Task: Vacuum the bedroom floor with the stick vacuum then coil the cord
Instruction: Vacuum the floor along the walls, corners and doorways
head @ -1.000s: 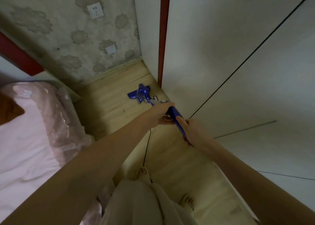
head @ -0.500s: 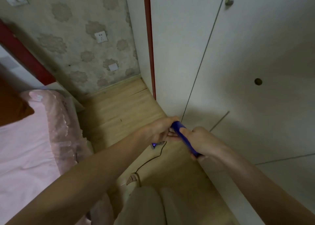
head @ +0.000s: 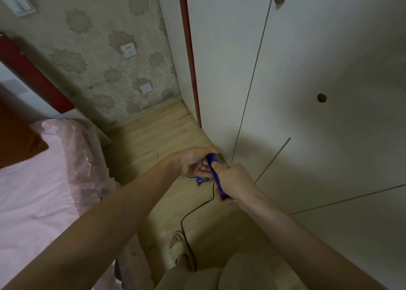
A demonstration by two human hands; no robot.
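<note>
Head view: the tall white wardrobe (head: pixel 307 70), smooth-panelled with thin dark seams, a metal bar handle near the top and a small round hole in one door, fills the side to the person's right. A narrow red strip (head: pixel 189 55) runs down the wardrobe's corner edge. Away from the wardrobe, across a strip of pale wood-plank floor (head: pixel 158 134), lies a bed with a soft pink ruffled cover (head: pixel 44 180) and an orange-brown pillow (head: pixel 19 145) at its head. Behind both stands a wall in beige paper with faded flower medallions, carrying a white wall socket (head: pixel 129 50). The passage between bed and wardrobe is tight.

The blue plastic stick vacuum handle (head: pixel 216 175) sits close to the foot of the wardrobe, its long axis slanting from the person's side down and forward toward the floor; a small blue part of the body shows under the hands, the rest is hidden by them. The left hand (head: pixel 193 163) curls round the upper end of the handle. The right hand (head: pixel 232 180) wraps the handle lower, fingers closed about it. A thin black cord (head: pixel 193 210) hangs from the handle and loops over the floor past a beige slipper (head: pixel 179 248).
</note>
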